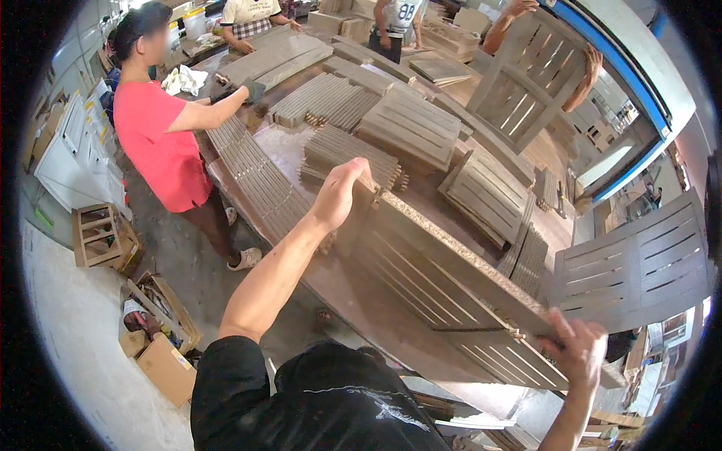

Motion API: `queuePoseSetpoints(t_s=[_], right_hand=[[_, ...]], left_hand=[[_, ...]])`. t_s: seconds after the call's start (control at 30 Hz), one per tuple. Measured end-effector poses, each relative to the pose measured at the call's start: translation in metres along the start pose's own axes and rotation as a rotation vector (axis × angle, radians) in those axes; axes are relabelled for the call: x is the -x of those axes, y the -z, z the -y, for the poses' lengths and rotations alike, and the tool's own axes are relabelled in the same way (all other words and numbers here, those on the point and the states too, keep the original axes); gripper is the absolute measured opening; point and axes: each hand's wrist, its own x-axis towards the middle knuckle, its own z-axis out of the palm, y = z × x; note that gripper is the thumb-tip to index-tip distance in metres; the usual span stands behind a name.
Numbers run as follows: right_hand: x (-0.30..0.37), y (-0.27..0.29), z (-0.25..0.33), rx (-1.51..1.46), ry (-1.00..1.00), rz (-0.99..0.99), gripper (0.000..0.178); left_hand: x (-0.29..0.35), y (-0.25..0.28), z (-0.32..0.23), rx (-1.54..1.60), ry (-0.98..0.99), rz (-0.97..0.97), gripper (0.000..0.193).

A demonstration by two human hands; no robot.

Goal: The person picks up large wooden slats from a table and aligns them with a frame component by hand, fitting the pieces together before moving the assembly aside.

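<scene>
**Slatted wooden panel (440,278) held up on edge at the near side of the desk (327,289)**

Stacked slats (350,154) lay just beyond the left fingers (359,170). Farther past them, piled slatted panels (410,124) and a second pile (489,194) crowded the desk's middle, leaving little space behind the raised panel. A dark slatted panel (632,263) stood beyond the right fingers (564,327), to their right. Well ahead of both, another person's hands (594,64) held an upright slatted panel (526,79); a co-worker in a red shirt (158,135) stood across to the left.

Bare desk showed below the left fingers, on the near side of the panel, and open floor (218,301) lay to their left.

The left fingers were closed around the panel's upper corner. The right fingers lay bent over its top edge; whether they gripped could not be told. The panel's long axis ran from the left fingers rightward and nearer, past the right ones, slotted face toward the wearer.
</scene>
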Motion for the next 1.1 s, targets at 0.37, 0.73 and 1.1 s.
queuePoseSetpoints(t_s=[0.37, 0.73, 1.1], right_hand=[[-0.009, -0.005, 0.004, -0.102, 0.021, 0.046, 0.064], [-0.006, -0.032, 0.0, -0.084, 0.022, -0.002, 0.06], [-0.016, -0.019, 0.005, 0.025, -0.016, -0.018, 0.063]], left_hand=[[-0.001, -0.006, 0.005, 0.044, -0.034, -0.033, 0.033], [-0.009, -0.016, 0.005, 0.018, 0.021, -0.085, 0.032], [-0.02, -0.003, 0.002, -0.087, 0.049, 0.072, 0.038]])
